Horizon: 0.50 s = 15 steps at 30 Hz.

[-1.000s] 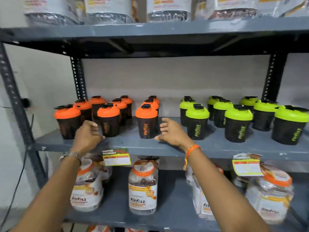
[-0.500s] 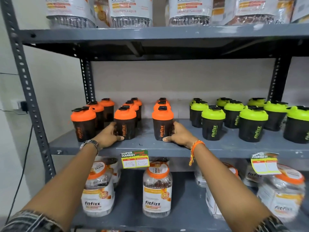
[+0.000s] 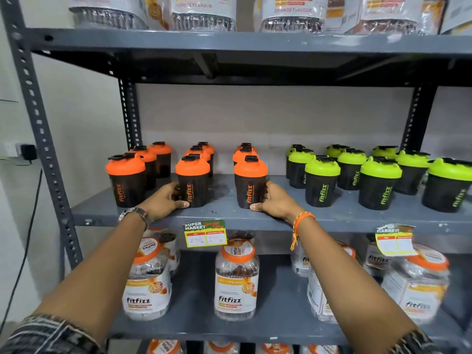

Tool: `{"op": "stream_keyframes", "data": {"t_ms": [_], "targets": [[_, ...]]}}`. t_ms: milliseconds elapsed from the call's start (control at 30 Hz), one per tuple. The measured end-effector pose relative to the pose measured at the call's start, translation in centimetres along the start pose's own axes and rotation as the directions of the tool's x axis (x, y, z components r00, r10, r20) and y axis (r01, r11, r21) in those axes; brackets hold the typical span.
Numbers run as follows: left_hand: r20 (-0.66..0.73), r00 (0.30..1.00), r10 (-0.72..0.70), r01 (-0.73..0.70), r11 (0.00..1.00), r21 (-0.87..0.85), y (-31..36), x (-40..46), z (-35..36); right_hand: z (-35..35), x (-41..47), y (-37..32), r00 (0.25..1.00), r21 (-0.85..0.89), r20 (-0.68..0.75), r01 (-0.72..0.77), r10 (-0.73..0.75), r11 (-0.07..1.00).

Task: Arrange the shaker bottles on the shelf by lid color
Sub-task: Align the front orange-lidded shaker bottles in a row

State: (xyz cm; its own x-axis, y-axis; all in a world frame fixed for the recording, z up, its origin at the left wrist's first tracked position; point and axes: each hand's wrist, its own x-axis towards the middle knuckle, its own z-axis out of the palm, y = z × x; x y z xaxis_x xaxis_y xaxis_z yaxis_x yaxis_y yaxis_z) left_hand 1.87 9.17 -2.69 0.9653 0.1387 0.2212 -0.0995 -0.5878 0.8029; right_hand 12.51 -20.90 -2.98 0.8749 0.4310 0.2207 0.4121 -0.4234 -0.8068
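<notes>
Black shaker bottles stand on the grey middle shelf (image 3: 332, 218). Several with orange lids fill the left half in three rows; several with green lids (image 3: 322, 180) fill the right half. My left hand (image 3: 166, 200) wraps the lower left side of the front middle orange-lid bottle (image 3: 193, 183). My right hand (image 3: 274, 201) wraps the lower right side of the front right orange-lid bottle (image 3: 250, 183). Both bottles stand upright on the shelf. A third front orange-lid bottle (image 3: 126, 180) stands untouched at the far left.
Clear jars with orange caps (image 3: 236, 277) crowd the shelf below. Wrapped tubs (image 3: 203, 11) sit on the top shelf. Price tags (image 3: 205, 233) hang from the shelf's front edge. A perforated upright (image 3: 38, 123) bounds the left side.
Both hands have come in from the shelf's front edge and closed around the bases of two front orange-lid bottles. The camera has moved closer and slightly left.
</notes>
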Motion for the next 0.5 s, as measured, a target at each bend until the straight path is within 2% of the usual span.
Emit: {"op": "stream_keyframes", "data": {"t_ms": [500], "targets": [[0.007,1.0,-0.024,0.023,0.999,0.035,-0.59,0.33,0.12,-0.23,-0.31,-0.3,0.999,-0.014,0.029,-0.02,0.021,1.0]]}}
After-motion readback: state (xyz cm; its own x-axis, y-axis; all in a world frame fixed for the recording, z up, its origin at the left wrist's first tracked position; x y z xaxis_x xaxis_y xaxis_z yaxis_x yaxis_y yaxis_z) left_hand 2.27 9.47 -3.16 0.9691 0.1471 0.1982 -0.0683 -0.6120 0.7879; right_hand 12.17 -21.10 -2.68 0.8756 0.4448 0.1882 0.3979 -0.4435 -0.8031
